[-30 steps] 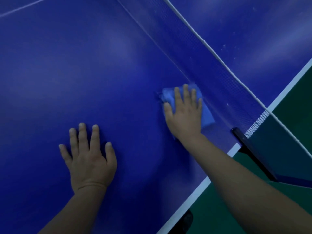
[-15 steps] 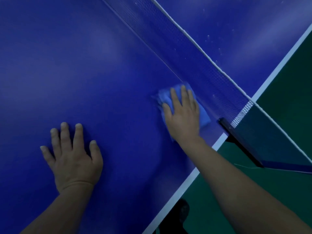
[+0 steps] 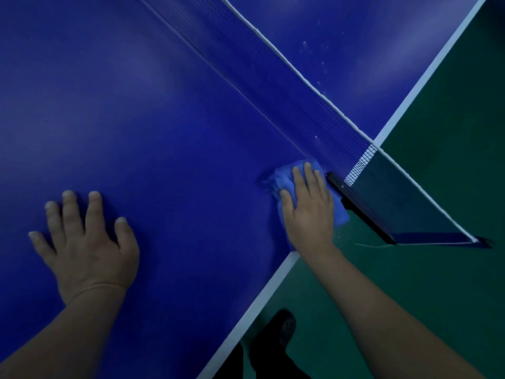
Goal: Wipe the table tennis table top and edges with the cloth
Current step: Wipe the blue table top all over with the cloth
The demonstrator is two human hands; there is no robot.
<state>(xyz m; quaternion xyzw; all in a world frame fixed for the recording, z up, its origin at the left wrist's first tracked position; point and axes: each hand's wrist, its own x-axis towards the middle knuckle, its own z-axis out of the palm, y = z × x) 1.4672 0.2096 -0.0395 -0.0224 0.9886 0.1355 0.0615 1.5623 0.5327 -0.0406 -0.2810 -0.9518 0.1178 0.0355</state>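
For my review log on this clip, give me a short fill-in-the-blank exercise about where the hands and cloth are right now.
1. The right hand presses the blue ____ flat against the table top.
2. The left hand lies flat on the table with its fingers ____.
3. The cloth lies right next to the black ____ that holds the net.
4. The white line along the table's edge borders a ____ floor.

Missing words: cloth; spread; clamp; green

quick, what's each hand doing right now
Left hand: open, flat on the blue table top.
Right hand: open, pressing the folded blue cloth.
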